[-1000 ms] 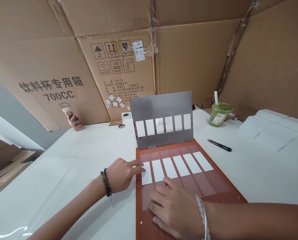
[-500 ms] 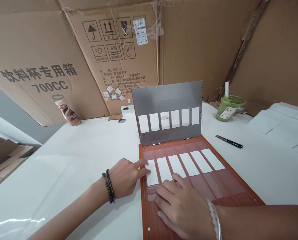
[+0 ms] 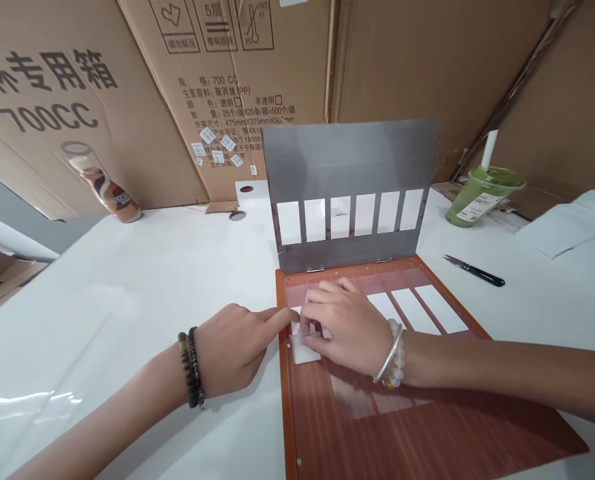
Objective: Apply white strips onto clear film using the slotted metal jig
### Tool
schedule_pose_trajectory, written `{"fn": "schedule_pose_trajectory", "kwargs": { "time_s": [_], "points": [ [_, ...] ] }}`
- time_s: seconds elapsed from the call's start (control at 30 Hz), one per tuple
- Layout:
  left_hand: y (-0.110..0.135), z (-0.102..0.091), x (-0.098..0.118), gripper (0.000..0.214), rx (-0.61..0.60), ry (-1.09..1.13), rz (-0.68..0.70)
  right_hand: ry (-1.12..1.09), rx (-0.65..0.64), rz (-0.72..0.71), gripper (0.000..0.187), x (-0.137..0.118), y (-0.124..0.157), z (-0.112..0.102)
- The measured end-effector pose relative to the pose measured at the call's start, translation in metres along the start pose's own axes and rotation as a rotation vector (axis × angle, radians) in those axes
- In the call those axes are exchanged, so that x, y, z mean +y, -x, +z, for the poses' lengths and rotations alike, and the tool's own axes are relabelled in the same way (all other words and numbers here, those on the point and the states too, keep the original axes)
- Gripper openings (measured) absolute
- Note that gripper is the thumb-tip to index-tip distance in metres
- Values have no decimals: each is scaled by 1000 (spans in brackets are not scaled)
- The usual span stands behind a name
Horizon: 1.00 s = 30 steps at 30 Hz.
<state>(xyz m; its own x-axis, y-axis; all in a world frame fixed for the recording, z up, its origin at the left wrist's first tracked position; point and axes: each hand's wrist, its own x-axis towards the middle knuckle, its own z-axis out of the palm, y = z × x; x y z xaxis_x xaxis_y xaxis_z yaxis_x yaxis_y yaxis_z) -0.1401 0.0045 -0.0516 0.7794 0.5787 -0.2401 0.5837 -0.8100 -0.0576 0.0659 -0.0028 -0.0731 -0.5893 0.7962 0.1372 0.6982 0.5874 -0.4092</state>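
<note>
Right hand forward — leftmost white strip

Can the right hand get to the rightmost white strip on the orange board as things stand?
Probably yes. The right hand rests on the leftmost strips, and the rightmost white strip lies uncovered on the same orange board, with nothing standing between them. The left hand is off to the other side.

A green drink cup and black scissors are seen far right of the grip. A brown bottle is placed far left, against cardboard boxes.
</note>
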Motion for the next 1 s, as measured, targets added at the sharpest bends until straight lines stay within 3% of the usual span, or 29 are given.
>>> {"fn": "schedule_pose_trajectory", "kwargs": {
  "time_s": [0.1, 0.3, 0.6, 0.77, 1.0],
  "points": [
    [2, -2, 0, 40, -31, 24, -27, 33, -40, 4, 14, 5, -6, -1],
    [3, -9, 2, 46, 6, 117, 85, 29, -97, -28, 18, 13, -12, 3],
    [15, 4, 6, 58, -49, 115, 43, -15, -127, -25, 17, 15, -16, 3],
    [17, 9, 7, 56, -10, 79, 12, -2, -129, -10, 19, 15, -15, 4],
    [15, 10, 5, 58, -50, 107, 49, -8, -116, -25, 21, 17, -15, 6]
  ]
}}
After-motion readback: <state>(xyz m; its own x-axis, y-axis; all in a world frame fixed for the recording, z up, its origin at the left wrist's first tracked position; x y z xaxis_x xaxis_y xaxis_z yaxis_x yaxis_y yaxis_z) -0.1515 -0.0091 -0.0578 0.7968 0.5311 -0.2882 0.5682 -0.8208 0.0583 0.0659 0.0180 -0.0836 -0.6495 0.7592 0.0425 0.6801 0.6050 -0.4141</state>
